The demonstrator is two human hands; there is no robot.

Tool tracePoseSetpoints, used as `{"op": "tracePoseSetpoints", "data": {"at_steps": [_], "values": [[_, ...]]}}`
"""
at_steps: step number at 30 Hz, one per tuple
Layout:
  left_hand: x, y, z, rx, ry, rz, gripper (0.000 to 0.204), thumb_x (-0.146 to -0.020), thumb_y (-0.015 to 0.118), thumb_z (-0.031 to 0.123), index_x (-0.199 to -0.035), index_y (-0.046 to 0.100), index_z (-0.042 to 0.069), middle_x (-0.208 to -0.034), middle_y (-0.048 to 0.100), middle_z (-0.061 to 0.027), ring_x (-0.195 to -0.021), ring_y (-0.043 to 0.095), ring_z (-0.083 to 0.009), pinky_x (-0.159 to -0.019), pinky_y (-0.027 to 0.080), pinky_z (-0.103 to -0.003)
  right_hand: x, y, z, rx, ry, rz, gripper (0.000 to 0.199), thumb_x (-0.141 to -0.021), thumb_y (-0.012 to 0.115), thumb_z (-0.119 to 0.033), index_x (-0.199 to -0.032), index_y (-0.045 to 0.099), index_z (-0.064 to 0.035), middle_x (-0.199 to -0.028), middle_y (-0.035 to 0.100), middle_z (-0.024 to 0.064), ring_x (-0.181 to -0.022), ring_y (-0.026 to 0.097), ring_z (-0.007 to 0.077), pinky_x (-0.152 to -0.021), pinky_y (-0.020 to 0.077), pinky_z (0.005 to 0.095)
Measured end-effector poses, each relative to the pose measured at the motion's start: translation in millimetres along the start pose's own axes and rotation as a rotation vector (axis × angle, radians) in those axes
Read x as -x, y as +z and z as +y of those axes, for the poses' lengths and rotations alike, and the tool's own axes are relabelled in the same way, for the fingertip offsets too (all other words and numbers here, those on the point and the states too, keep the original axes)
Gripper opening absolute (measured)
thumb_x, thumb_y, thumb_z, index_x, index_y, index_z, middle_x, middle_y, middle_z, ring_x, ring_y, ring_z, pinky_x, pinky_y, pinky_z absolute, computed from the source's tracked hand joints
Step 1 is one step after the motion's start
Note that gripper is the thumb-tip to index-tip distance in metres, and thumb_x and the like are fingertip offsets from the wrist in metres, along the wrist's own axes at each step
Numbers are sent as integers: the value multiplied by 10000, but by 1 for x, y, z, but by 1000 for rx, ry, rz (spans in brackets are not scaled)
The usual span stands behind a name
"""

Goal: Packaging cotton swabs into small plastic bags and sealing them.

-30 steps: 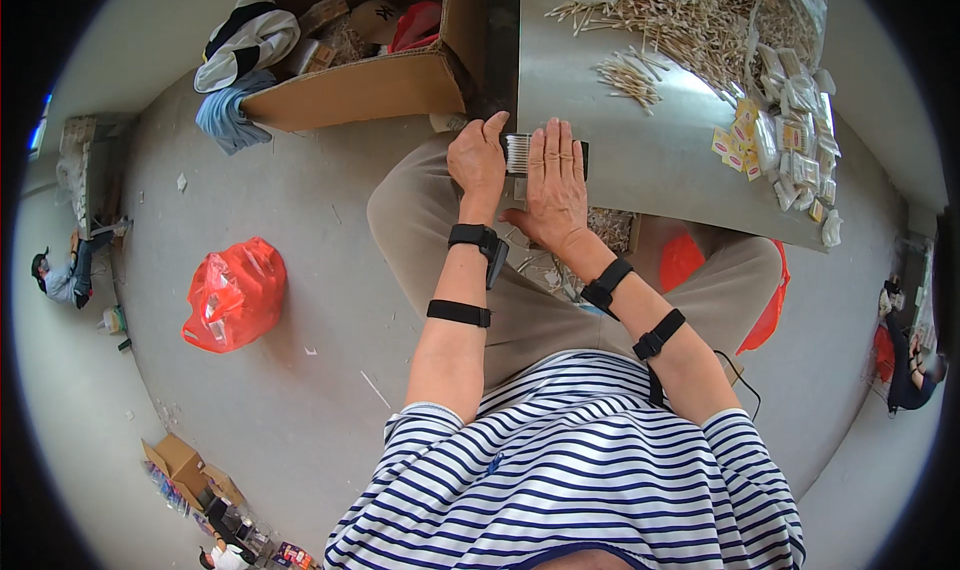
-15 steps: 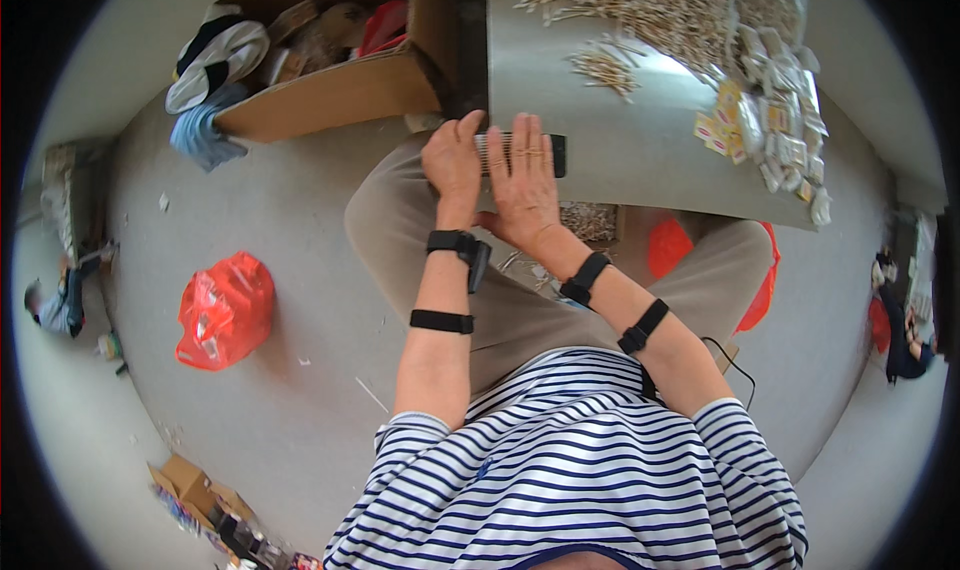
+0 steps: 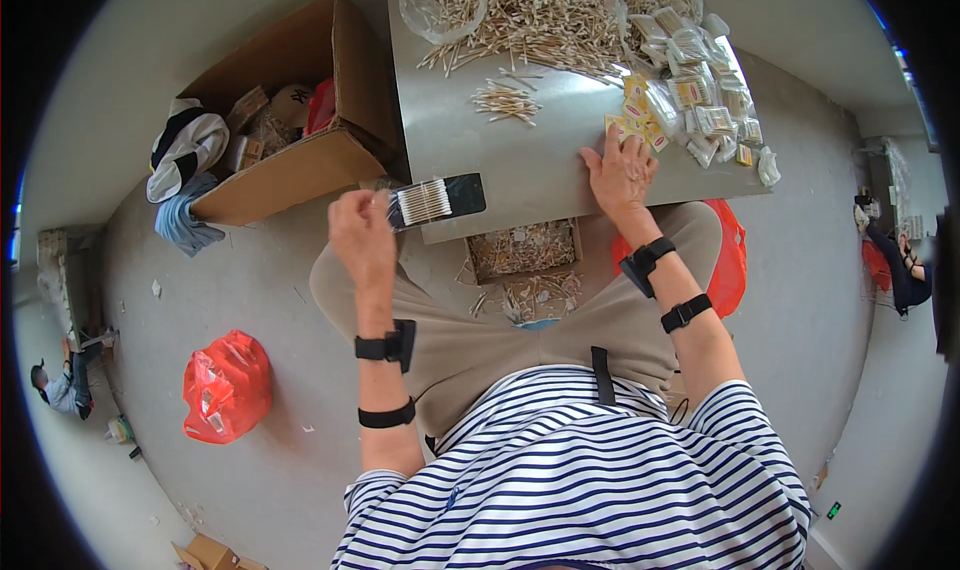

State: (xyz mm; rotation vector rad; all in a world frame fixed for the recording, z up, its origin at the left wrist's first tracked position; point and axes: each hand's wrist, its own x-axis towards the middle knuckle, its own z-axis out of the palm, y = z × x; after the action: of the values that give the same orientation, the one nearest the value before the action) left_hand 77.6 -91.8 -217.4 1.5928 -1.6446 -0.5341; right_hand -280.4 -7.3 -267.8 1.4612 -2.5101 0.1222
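A row of cotton swabs (image 3: 425, 202) lies side by side on a flat black holder (image 3: 464, 195) at the table's near left corner. My left hand (image 3: 362, 238) is at the holder's left end, its fingers curled and somewhat blurred. They pinch what looks like a clear plastic bag (image 3: 392, 213) around that end. Farther right, my right hand (image 3: 622, 178) reaches over the table with its thumb spread and fingers apart. Its fingertips touch yellow and white printed cards (image 3: 636, 98). Beside these cards lie several packed swab bags (image 3: 690, 90).
A big heap of loose swabs (image 3: 550, 15) covers the far side of the metal table (image 3: 550, 160), with a small pile (image 3: 507, 102) nearer. An open carton (image 3: 290, 175) stands left. Below the table edge is a box of swabs (image 3: 525, 250). A red bag (image 3: 228, 385) sits on the floor.
My hands, together over the swabs before, have parted. The right moved right to the printed cards; the left moved left to the holder's end. The view has shifted, showing more of the table.
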Motion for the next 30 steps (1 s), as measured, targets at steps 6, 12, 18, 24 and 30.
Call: {"op": "tracePoseSetpoints", "data": {"at_steps": [6, 12, 18, 24, 30], "values": [[56, 27, 45, 56, 120, -263, 192, -836, 774, 116, -981, 700, 14, -932, 672, -129, -837, 659, -269, -774, 525, -364, 34, -13, -28, -160, -260, 4, 576, -907, 679, -463, -1401, 569, -188, -1089, 559, 123, -1044, 516, 323, -878, 377, 491], [88, 59, 61, -107, 479, -422, 430, -821, 741, 114, -1223, 641, 2, -1318, 618, -144, -1259, 555, -337, -1011, 450, -476, 76, -48, -53, -426, -475, -167, 558, -852, 752, -325, -1382, 589, -274, -1033, 507, 69, -1012, 501, 284, -861, 364, 463], [93, 88, 56, -376, 601, -491, 673, -796, 780, 136, -1407, 529, 4, -1501, 482, -116, -1392, 433, -323, -1138, 348, -551, 66, -42, -47, -415, -508, -180, 552, -841, 759, -266, -1368, 599, -291, -1046, 512, 41, -1017, 506, 271, -880, 376, 462], [95, 87, 64, -407, 563, -517, 741, -774, 825, 208, -1416, 519, 0, -1475, 474, -97, -1399, 418, -316, -1165, 297, -600, 35, -29, -16, -238, -405, -145, 545, -885, 718, -320, -1408, 573, -266, -1121, 543, 65, -1070, 529, 288, -905, 398, 487], [95, 88, 65, -387, 564, -540, 786, -763, 847, 230, -1427, 503, -13, -1483, 457, -103, -1417, 402, -315, -1178, 262, -622, -33, -25, 47, 35, -46, -155, 487, -937, 659, -384, -1390, 582, -225, -1316, 568, 104, -1220, 560, 358, -963, 459, 529]]}}
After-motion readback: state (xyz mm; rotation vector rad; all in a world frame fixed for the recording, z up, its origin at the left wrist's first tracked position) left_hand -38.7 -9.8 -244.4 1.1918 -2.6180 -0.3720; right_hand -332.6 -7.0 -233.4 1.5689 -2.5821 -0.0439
